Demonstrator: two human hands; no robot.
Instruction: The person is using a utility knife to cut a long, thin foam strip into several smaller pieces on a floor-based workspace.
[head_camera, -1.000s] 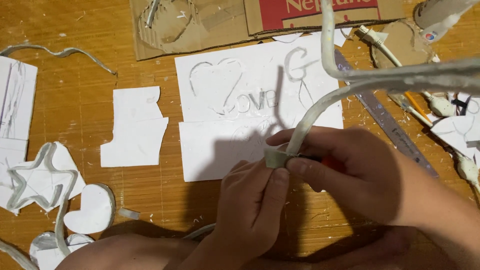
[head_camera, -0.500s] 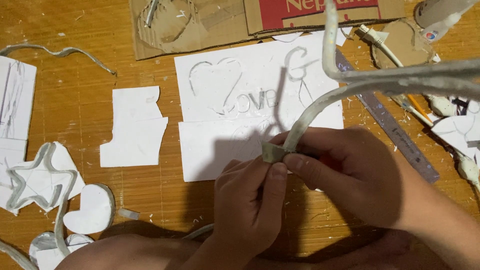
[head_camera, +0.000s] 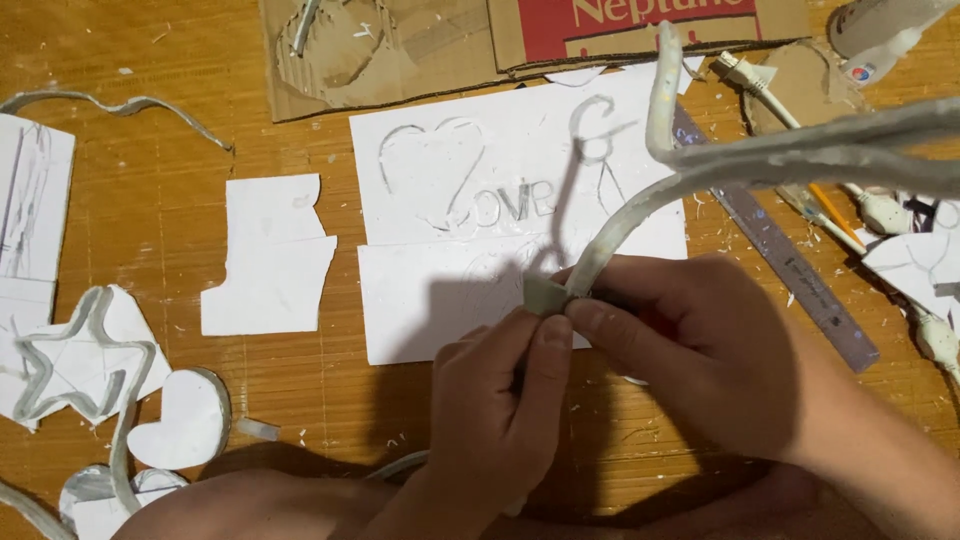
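The grey strip (head_camera: 640, 215) bends up from the middle of the table, its lower end pinched between both thumbs: the left hand (head_camera: 500, 420) grips from below, the right hand (head_camera: 690, 350) closes on it from the side. It seems partly shaped, with the long end rising free and unfixed. Beneath lies a white sheet (head_camera: 470, 200) cut with a heart and letters. A finished star (head_camera: 75, 360) and heart (head_camera: 185, 425) sit at left. A brown cardboard box with a red printed panel (head_camera: 640, 25) lies at the top edge.

The left hand (head_camera: 500, 420) and right hand (head_camera: 690, 350) have edged the strip end (head_camera: 545, 295) slightly leftward
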